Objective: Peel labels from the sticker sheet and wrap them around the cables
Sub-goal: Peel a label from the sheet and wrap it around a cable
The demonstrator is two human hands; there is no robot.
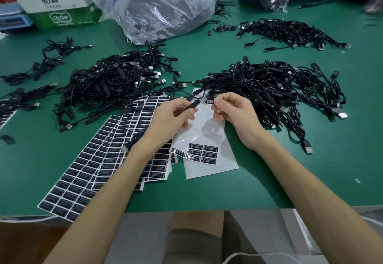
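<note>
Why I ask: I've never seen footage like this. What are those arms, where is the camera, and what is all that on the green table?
No machine here: a person's two bare arms, filmed by one wide-angle camera worn on the head, looking down. The left hand holds the small black block of a cable. The right hand pinches a black label beside it. Under the hands lies a nearly used-up sticker sheet with a few labels left; full sticker sheets fan out to the left. Piles of black cables lie on the green table, with plastic bags and a carton behind.
</note>
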